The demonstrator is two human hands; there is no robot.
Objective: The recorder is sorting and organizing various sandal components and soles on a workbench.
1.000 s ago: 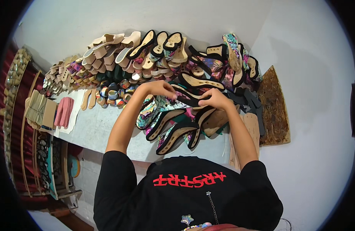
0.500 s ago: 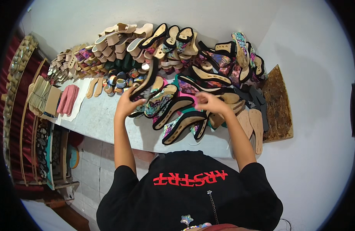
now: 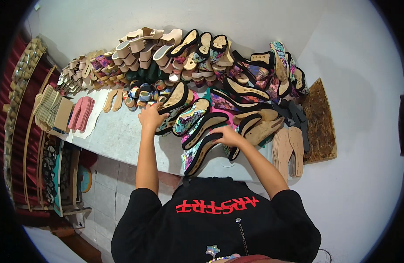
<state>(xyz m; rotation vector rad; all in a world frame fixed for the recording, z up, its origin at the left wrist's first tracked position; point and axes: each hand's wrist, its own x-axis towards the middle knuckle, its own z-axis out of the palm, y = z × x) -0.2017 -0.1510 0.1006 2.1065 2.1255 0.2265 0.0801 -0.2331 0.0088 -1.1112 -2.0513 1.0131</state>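
Observation:
My left hand (image 3: 151, 116) grips the lower end of a wedge sole (image 3: 173, 101) with a tan top, black rim and patterned side, tilted up against other soles. My right hand (image 3: 227, 136) rests on a similar black-rimmed sole (image 3: 203, 151) at the front of a row of several such soles (image 3: 202, 125) lying fanned on the grey worktable (image 3: 118, 136). Both forearms reach up from the lower edge.
A big heap of wedge soles (image 3: 202, 52) fills the table's back along the white wall. Pink flat insoles (image 3: 81, 113) and a stack of tan pieces (image 3: 48, 107) lie at the left. Flat tan insoles (image 3: 289, 147) and a brown cork board (image 3: 319, 122) sit at the right. Shelving (image 3: 26, 144) stands to the left.
My left hand has moved left and nearer with a wedge sole in it. My right hand has come down onto the front soles of the row.

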